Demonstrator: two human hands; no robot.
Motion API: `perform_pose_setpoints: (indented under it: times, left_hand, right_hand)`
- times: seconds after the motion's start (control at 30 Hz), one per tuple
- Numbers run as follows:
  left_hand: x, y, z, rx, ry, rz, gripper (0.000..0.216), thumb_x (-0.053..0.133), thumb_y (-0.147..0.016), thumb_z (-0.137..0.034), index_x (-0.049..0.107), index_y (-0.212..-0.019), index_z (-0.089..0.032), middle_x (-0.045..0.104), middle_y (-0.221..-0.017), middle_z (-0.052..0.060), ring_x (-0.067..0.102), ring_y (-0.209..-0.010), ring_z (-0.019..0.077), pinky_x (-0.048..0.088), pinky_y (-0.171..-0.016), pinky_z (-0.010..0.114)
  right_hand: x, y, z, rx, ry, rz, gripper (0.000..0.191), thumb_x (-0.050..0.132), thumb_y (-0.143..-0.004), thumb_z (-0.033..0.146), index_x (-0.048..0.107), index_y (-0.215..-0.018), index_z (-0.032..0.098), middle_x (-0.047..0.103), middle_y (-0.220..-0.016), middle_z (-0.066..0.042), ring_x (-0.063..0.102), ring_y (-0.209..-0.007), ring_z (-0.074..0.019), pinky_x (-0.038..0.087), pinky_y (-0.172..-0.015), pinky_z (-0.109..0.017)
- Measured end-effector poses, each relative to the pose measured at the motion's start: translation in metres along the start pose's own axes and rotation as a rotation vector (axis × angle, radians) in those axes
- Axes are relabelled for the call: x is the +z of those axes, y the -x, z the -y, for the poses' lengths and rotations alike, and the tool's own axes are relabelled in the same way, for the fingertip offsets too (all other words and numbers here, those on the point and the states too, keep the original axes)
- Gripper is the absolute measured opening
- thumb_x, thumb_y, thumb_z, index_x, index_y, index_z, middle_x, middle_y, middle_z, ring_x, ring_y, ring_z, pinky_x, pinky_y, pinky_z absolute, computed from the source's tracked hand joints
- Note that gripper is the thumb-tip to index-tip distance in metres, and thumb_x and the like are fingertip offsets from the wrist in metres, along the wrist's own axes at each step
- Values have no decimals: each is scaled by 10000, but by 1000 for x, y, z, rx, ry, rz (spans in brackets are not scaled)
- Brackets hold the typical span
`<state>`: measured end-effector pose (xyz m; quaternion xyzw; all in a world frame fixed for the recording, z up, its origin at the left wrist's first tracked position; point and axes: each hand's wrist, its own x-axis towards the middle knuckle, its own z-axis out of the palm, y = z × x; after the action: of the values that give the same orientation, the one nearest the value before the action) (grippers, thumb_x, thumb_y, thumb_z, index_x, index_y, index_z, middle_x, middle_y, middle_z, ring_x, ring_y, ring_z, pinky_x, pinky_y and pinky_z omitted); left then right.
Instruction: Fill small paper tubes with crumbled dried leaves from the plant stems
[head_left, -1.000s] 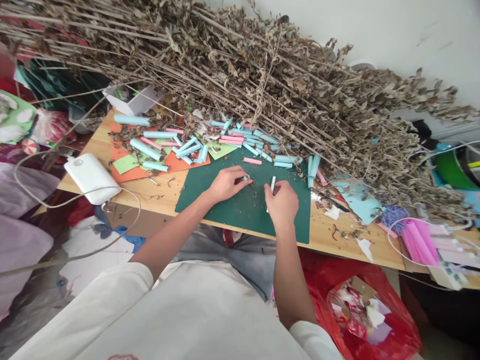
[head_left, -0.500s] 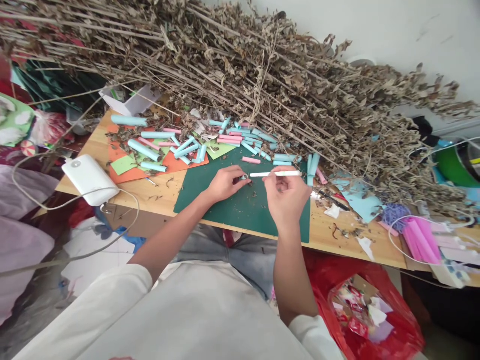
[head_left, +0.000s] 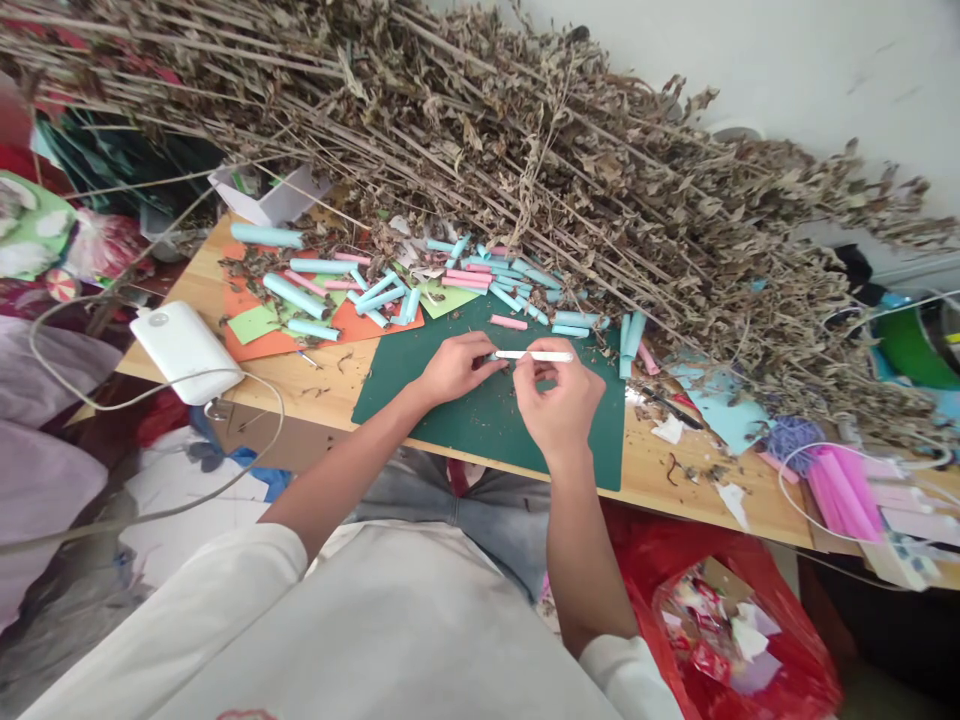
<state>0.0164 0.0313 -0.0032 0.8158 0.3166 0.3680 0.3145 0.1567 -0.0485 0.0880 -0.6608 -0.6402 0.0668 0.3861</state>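
Note:
My right hand is closed around a slim white stick, like a pen, held level above the green cutting mat. The stick's left tip reaches my left hand. There, thumb and fingers pinch a small rolled piece, mostly hidden, that looks like a light blue paper tube. Just behind my hands lie a pink paper tube and a light blue tube. Several more blue and pink tubes form a loose pile at the mat's back edge.
Dried leafy stalks stretch across the back of the table. A white power bank with a cable sits at the left. To the right are a black-handled tool, purple yarn and pink paper. A red rubbish bag stands below.
My right hand has shifted slightly left, bringing the white stick's tip from just short of the rolled piece up to my left fingers. The view has tilted a little.

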Motion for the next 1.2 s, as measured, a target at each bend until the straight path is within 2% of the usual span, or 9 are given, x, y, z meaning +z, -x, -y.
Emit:
perform_pose_setpoints:
  times: [0.17,0.4,0.6,0.87,1.2]
  left_hand:
    - [1,1,1,7,19,-4,337,508,-954,-426,681,-866,-150,619,-794,59,555,-691,138,420,-650,250]
    - [0,0,-1,10,-7,1,348,512,-952,-441,672,-838,-154,614,-777,52,553,-678,138,412,-651,256]
    - [0,0,-1,5,-24,-3,375,510,-949,-462,646,-782,-155,596,-753,48,555,-684,143,408,-646,255]
    - [1,0,1,12,-10,-1,343,507,-954,-444,686,-875,-162,617,-779,53,553,-681,141,407,-644,257]
    - [-1,-1,1,4,-8,21,389,482,-958,-470,664,-823,-154,609,-781,59,556,-693,146,418,-651,260]
  right_hand:
    - [-2,0,-1,-158,43,67,142,492,-913,282,622,-906,224,691,-763,-23,628,-641,-143,495,-678,-263]
    - [-10,-20,1,-72,-11,147,199,490,-936,339,641,-907,214,693,-713,-18,636,-591,-143,507,-633,-252]
    - [-11,-22,-1,-63,-54,48,203,479,-934,334,641,-885,221,726,-828,-46,670,-652,-159,540,-651,-273]
    - [-6,-15,-6,-36,-44,40,196,495,-922,338,643,-871,221,708,-757,-28,649,-603,-147,526,-610,-250]
    - [5,-22,-14,-157,11,239,206,441,-943,314,616,-917,210,679,-754,-27,628,-643,-153,483,-659,-251]
